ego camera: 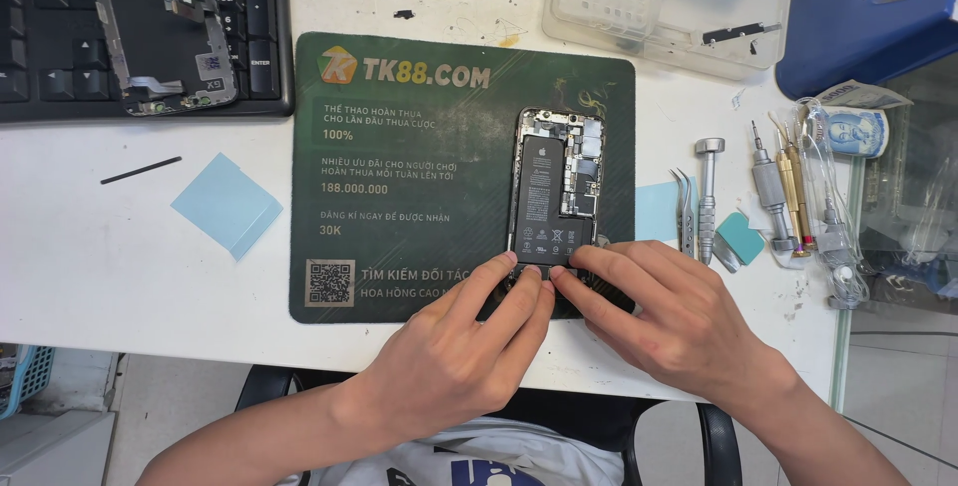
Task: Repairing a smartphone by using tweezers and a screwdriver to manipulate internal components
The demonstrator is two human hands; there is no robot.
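Pressing now: in the head view, both hands work at the bottom end of the opened phone [555, 197], which lies face-down parts showing on the dark green mat [399, 246].
Left hand [454, 351]: its fingers [519, 291] are curled down on the phone's lower edge, pinching nothing that can be seen.
Right hand [664, 321]: its fingers [589, 268] are also bent, tips touching the same edge; what is under them is hidden.
Risk: too hard a push could, in judgement, bend the black battery [544, 202] or slide the phone off the mat.
Around: tweezers [685, 209] and a silver screwdriver [708, 197] lie just beside the right hand; a sleeve could knock them.
Further away: keyboard [60, 27] with a phone frame [165, 32] on it, a blue sheet [228, 204], a clear tray [659, 2] on the white surface [120, 286].
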